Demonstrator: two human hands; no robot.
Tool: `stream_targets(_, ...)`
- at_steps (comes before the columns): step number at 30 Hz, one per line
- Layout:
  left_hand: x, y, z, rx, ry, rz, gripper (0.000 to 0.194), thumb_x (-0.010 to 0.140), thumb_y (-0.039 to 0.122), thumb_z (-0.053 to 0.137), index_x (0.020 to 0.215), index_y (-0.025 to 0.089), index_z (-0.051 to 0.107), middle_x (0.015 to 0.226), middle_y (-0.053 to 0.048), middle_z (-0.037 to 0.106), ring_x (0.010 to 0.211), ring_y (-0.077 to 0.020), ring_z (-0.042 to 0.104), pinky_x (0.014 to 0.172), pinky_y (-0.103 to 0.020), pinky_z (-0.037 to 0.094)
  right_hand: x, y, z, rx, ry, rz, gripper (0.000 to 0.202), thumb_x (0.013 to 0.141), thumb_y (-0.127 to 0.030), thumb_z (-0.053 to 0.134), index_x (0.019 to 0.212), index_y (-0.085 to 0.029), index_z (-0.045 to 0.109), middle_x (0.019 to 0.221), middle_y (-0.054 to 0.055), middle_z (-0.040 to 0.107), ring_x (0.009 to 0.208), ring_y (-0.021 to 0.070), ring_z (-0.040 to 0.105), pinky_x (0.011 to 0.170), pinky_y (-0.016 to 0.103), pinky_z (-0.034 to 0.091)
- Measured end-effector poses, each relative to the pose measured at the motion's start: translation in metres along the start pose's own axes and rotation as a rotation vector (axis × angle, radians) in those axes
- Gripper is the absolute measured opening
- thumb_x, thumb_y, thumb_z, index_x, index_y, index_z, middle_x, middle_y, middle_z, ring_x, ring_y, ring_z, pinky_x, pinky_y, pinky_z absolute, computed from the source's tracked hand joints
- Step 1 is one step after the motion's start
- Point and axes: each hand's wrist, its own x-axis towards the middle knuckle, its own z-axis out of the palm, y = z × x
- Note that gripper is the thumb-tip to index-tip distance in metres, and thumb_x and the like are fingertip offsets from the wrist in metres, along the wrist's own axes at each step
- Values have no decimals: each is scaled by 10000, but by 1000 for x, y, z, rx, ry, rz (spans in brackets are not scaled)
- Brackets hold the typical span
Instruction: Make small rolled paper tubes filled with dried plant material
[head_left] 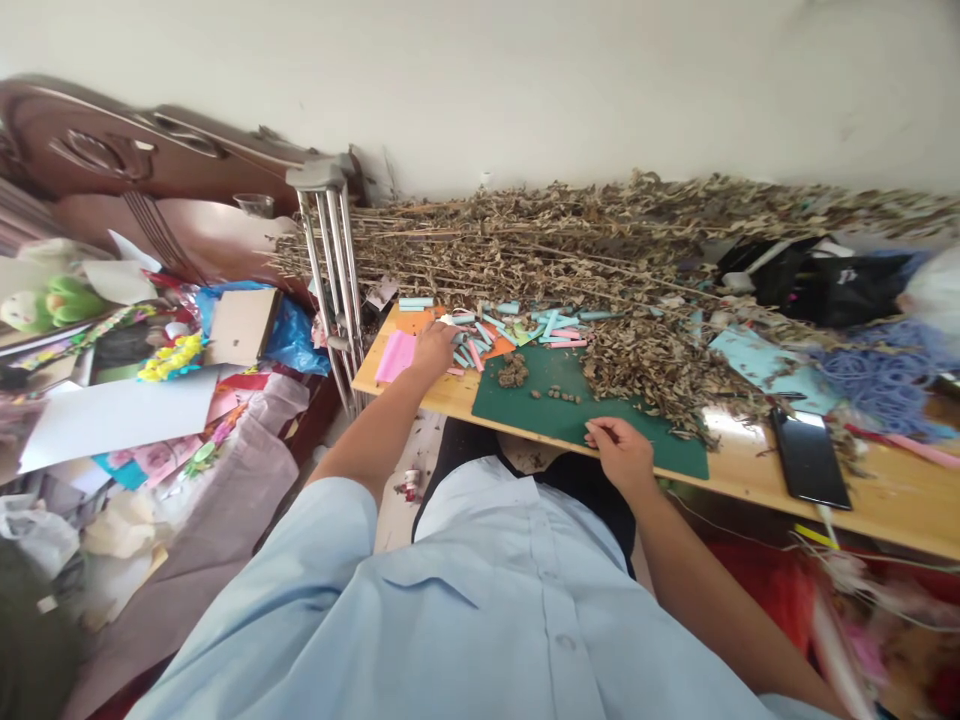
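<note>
My left hand (435, 350) rests at the left end of the table, back upward, between a pink paper sheet (396, 356) and a heap of small blue and pink paper rolls (471, 346). Its fingertips are hidden, so whether it grips a roll I cannot tell. At the front edge of the green cutting mat (529, 402), my right hand (624, 452) is closed in a pinch, thumb against curled fingers; what it holds, if anything, is too small to make out. Small brown balls (564, 396) and a crumbly brown clump (513, 370) lie on the mat.
Dried leaves (652, 365) are piled on the mat's right, with long dried stalks (525, 245) behind. A phone (810, 460) with a cable lies right, near blue yarn (885, 370). Metal crutches (330, 260) stand left, beside a cluttered bed with a white sheet (120, 415).
</note>
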Motion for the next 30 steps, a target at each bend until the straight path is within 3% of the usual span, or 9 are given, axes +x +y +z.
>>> stream_targets(6, -4, 4, -11, -503, 154, -160, 325, 803, 186, 704, 1126, 192, 732, 1162, -102, 719, 1132, -283, 614, 1028, -409, 462, 0, 1, 1, -5, -2, 0, 447, 804, -633, 707, 925, -203, 732, 744, 53, 732, 690, 224, 723, 717, 378, 614)
stream_targets(12, -7, 7, -14, -1283, 54, -370, 281, 787, 305, 766, 1024, 165, 707, 906, -48, 727, 775, -147, 668, 718, -253, 513, 0, 3, 0, 2, -2, -6, 456, 802, -636, 708, 928, -198, 734, 761, 60, 736, 704, 226, 728, 721, 379, 619)
stream_targets(15, -7, 6, -14, -1540, 31, -520, 289, 771, 309, 814, 965, 155, 666, 812, -45, 708, 696, -136, 673, 664, -247, 517, 0, 4, 0, -15, -5, -19, 449, 818, -632, 694, 934, -200, 733, 760, 61, 737, 712, 227, 730, 728, 381, 620)
stream_targets(21, -8, 2, -13, -1671, 54, -627, 284, 775, 294, 839, 907, 147, 634, 767, -49, 709, 647, -149, 689, 609, -258, 536, 0, 4, 0, -27, 0, -29, 442, 822, -622, 689, 933, -196, 733, 760, 62, 738, 705, 224, 729, 727, 378, 619)
stream_targets(30, -6, 4, -14, -1757, 72, -741, 150, 900, 271, 688, 934, 126, 674, 749, -76, 714, 675, -151, 685, 620, -249, 558, -2, 2, -1, -33, -7, -27, 396, 829, -585, 689, 924, -204, 734, 787, 62, 744, 721, 225, 728, 744, 380, 615)
